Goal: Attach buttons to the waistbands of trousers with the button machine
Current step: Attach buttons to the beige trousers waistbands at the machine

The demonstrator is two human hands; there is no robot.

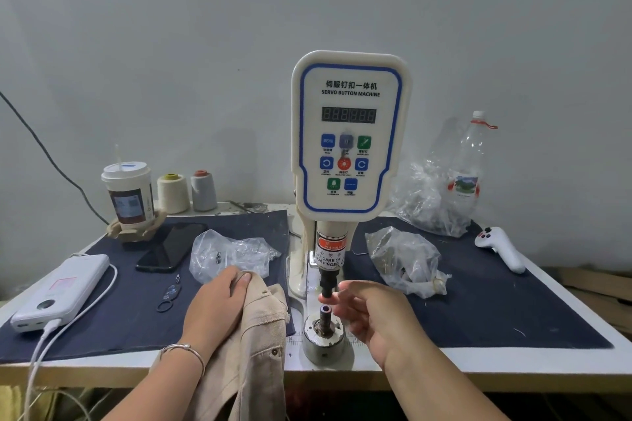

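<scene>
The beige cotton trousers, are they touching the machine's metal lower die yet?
Apart. The head view shows the beige cotton trousers held in the left hand, with bare table between them and the metal lower die.

A button machine [350, 133] stands mid-table. Trousers [253, 335] lie at its seven o'clock — phone [171, 247], cup [129, 193] and two thread spools [173, 192] toward ten; bags [405, 261] and a bottle [466, 167] toward two.
</scene>
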